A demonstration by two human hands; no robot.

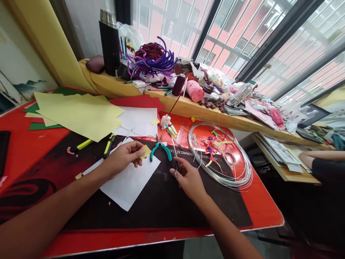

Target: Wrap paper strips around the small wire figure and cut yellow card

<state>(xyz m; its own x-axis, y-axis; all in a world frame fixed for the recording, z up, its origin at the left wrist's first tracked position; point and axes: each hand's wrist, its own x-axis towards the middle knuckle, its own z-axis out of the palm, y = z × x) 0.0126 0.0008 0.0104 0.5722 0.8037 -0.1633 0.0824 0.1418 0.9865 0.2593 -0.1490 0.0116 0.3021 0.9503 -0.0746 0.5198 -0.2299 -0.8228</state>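
My left hand (126, 157) pinches a small yellow paper piece (146, 151) above a white sheet (129, 183) lying on the black mat (161, 208). To the right, my right hand (188, 178) has its fingers in the handles of scissors (176, 169), whose blades point away from me. Teal-handled pliers (161, 148) lie with handles spread, between and beyond both hands. The scissors and the yellow piece are apart.
A large coil of silver wire (242, 181) surrounds colourful scraps and a tape roll (230, 158). Yellow paper sheets (78, 111) and a yellow-black cutter (109, 146) lie left. A crowded sill (151, 94) runs behind. A person's arm (322, 155) shows at the right.
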